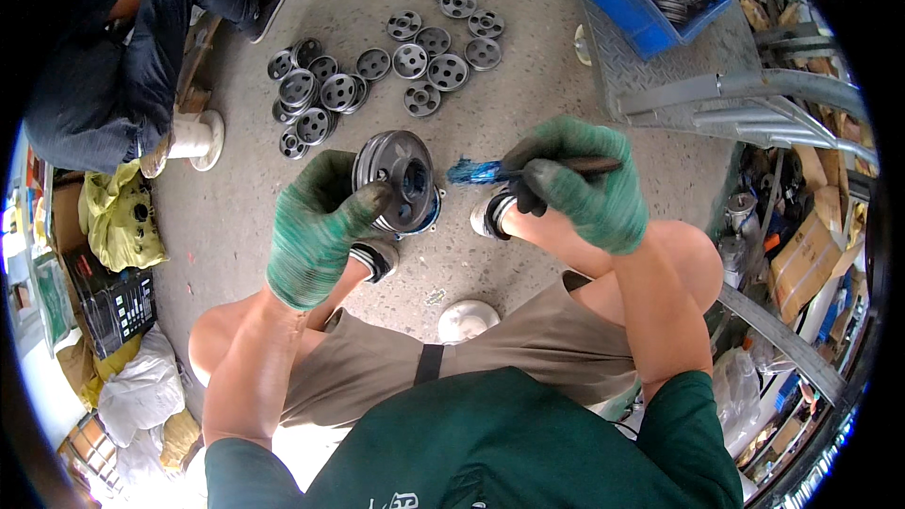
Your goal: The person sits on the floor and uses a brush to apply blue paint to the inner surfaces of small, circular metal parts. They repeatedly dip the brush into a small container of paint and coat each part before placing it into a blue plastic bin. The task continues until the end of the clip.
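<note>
In the head view, a grooved metal wheel (407, 184) is held up by the left hand (316, 231), ahead of the knees and left of the brush (485, 172). The wheel is gripped at its left edge, with the thumb laid across the near face and the rest of the fingers mostly hidden behind; whether a second wheel is stacked in the same grip cannot be told. Its flat face is turned toward the right and upward, and blue is seen around the hub. The brush is held by the right hand (586, 188), closed around the dark handle with thumb and fingers pinched together. Its long axis is laid nearly level from right to left, so that the blue bristles are pointed at the wheel's face, near it, with a gap seen between them. The wheel is thus nearest the left hand, and is faced by the right hand across the brush. More wheels (447, 73) are scattered on the floor (537, 85) beyond.

White lettering, partly cut off, is seen on the green shirt (500, 434); white print is carried by a black box (118, 302) at the left. No brand can be made out.
</note>
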A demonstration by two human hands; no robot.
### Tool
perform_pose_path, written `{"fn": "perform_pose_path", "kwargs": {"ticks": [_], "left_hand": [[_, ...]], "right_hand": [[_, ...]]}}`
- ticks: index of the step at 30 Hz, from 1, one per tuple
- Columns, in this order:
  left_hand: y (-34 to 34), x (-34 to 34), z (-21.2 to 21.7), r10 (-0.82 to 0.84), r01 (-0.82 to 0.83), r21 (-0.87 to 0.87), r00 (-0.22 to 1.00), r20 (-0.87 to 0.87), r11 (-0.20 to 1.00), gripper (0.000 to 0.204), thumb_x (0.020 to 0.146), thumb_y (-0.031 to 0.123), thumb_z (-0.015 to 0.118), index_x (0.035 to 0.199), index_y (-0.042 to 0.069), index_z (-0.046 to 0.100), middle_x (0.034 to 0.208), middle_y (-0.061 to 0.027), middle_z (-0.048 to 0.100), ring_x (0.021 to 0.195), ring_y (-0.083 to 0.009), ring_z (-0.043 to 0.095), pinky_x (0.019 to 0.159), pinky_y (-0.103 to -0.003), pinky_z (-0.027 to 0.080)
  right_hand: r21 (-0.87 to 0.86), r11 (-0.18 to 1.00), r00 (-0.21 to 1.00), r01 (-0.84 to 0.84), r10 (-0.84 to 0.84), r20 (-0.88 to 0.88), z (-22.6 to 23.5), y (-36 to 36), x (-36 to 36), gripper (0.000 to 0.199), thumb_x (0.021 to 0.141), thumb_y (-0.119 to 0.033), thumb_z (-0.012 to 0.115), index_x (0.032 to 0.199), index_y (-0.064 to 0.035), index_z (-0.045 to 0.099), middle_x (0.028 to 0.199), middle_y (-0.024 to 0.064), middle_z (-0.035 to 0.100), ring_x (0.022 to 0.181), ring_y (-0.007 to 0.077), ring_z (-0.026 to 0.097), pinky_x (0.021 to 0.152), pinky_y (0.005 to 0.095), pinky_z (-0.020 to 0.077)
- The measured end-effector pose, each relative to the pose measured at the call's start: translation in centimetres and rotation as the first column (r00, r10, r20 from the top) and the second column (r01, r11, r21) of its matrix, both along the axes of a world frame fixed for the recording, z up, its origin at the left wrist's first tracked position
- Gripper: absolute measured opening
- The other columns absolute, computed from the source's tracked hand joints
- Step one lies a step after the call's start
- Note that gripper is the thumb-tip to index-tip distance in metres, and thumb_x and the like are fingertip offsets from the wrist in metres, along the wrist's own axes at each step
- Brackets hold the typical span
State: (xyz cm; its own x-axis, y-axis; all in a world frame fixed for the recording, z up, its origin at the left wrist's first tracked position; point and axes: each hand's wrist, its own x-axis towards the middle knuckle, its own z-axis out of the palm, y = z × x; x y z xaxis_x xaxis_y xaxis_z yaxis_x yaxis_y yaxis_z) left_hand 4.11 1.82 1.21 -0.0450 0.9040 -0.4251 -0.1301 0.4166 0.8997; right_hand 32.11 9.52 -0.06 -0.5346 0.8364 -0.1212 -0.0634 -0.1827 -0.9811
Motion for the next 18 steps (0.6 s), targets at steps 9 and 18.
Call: {"fn": "perform_pose_path", "kwargs": {"ticks": [9,18], "left_hand": [[-0.5,1.1,0.6,-0.044,0.042,-0.051,0.998,-0.036,0.998,0.038,0.084,0.017,0.082,0.109,-0.004,0.061,0.09,-0.0112,0.07,0.072,-0.0123,0.065,0.062,-0.027,0.054],[-1.3,1.1,0.2,-0.208,0.222,0.043,0.955,-0.211,0.974,0.04,0.081,0.014,0.083,0.111,-0.001,0.061,0.089,-0.0091,0.068,0.071,-0.0114,0.065,0.062,-0.025,0.054]], "right_hand": [[0.591,0.795,0.979,-0.133,0.013,0.203,-0.3,-0.9,-3.1,0.02,0.079,0.004,0.071,0.098,-0.0028,0.072,0.073,0.0054,0.066,0.063,0.0105,0.061,0.057,0.0273,0.0482],[-0.371,0.915,0.938,-0.157,0.256,0.233,1.3,0.3,-2.9,0.023,0.094,-0.02,0.064,0.093,0.0023,0.069,0.071,0.0106,0.07,0.057,0.0172,0.069,0.046,0.0306,0.0507]]}}
